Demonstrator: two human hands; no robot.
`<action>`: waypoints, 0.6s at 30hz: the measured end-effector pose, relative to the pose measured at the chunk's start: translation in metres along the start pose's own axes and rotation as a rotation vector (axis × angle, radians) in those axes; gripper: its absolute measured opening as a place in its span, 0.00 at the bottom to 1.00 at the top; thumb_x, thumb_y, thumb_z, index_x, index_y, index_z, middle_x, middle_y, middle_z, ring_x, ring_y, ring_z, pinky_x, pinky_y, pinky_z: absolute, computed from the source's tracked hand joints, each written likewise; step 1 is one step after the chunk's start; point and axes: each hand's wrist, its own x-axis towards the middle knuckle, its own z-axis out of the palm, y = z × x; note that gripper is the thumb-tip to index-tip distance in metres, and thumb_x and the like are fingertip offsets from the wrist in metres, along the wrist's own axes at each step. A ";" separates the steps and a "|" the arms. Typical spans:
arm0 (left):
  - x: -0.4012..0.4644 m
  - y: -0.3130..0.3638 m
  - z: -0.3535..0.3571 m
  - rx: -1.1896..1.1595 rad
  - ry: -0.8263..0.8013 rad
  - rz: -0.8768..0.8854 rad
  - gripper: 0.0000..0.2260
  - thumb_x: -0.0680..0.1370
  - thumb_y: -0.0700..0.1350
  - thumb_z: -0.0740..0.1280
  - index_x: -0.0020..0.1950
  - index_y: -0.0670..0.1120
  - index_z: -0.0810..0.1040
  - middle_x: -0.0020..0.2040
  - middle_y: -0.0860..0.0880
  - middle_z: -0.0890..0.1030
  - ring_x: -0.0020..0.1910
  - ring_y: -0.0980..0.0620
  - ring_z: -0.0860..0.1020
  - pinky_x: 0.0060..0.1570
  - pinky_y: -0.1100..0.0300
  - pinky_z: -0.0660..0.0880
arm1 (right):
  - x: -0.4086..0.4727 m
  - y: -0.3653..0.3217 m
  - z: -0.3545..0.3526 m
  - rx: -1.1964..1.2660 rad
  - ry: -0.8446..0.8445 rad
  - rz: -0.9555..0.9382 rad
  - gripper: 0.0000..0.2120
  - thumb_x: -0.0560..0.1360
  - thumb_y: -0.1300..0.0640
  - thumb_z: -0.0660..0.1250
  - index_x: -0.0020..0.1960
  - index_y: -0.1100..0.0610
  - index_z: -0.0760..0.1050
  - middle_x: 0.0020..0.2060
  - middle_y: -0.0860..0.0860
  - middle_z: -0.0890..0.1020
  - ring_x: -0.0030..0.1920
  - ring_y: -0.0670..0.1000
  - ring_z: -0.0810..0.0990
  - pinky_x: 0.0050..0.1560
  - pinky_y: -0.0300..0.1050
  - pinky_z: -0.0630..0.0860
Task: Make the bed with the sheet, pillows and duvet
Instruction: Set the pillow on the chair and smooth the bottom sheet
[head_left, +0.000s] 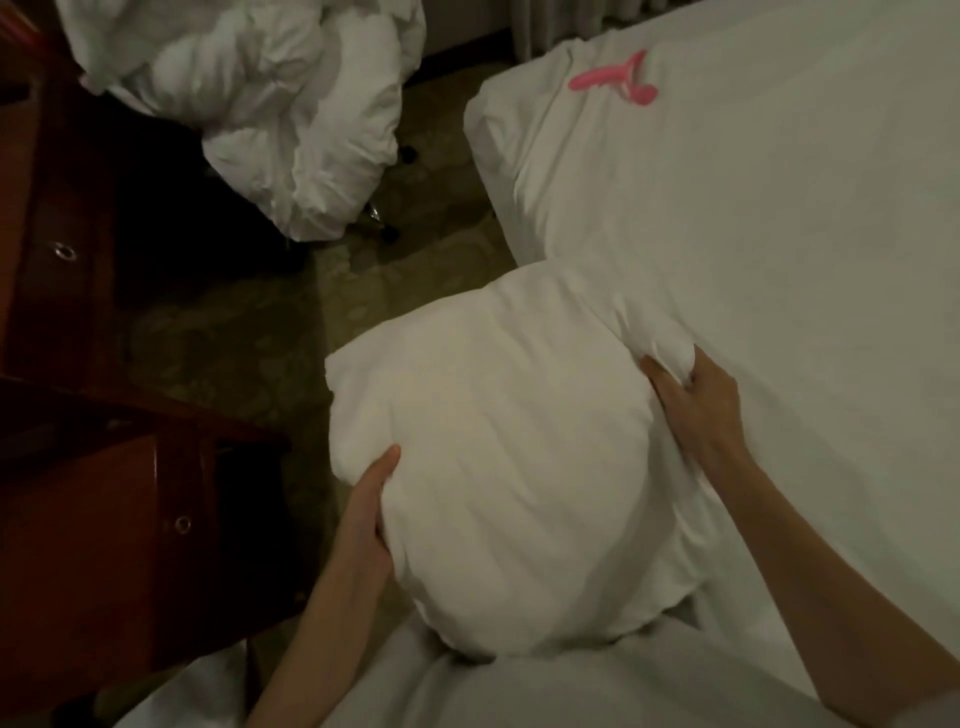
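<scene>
I hold a plump white pillow (498, 452) in front of me, over the edge of the bed. My left hand (371, 512) grips its lower left side, thumb on top. My right hand (693, 402) grips its upper right corner, fingers dug into the fabric. The bed (779, 234) fills the right side, covered with a smooth white sheet. A crumpled white duvet (270, 104) lies heaped on the floor at the upper left.
A pink clip-like object (618, 80) lies on the sheet near the bed's far corner. Dark red wooden furniture (78, 519) with round metal pulls stands along the left. Patterned carpet (249, 332) runs between furniture and bed. White cloth lies at the bottom edge.
</scene>
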 end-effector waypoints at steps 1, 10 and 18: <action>0.005 0.014 0.000 -0.046 0.029 0.003 0.18 0.71 0.52 0.71 0.56 0.46 0.77 0.59 0.43 0.78 0.57 0.41 0.76 0.60 0.43 0.71 | 0.005 -0.008 0.010 -0.001 0.009 -0.008 0.20 0.76 0.47 0.66 0.63 0.57 0.75 0.55 0.58 0.81 0.57 0.59 0.78 0.51 0.44 0.69; 0.077 0.149 0.032 -0.141 -0.085 0.164 0.08 0.76 0.48 0.68 0.54 0.50 0.78 0.49 0.49 0.83 0.48 0.47 0.79 0.42 0.53 0.74 | 0.114 -0.099 0.073 0.046 0.122 -0.116 0.16 0.75 0.48 0.68 0.54 0.59 0.78 0.48 0.58 0.83 0.51 0.57 0.80 0.49 0.47 0.73; 0.152 0.296 0.112 -0.196 -0.119 0.305 0.15 0.75 0.49 0.67 0.61 0.49 0.76 0.54 0.50 0.83 0.54 0.49 0.80 0.56 0.50 0.74 | 0.288 -0.200 0.119 0.180 -0.027 -0.231 0.20 0.78 0.53 0.64 0.69 0.56 0.71 0.61 0.51 0.79 0.59 0.47 0.76 0.57 0.38 0.69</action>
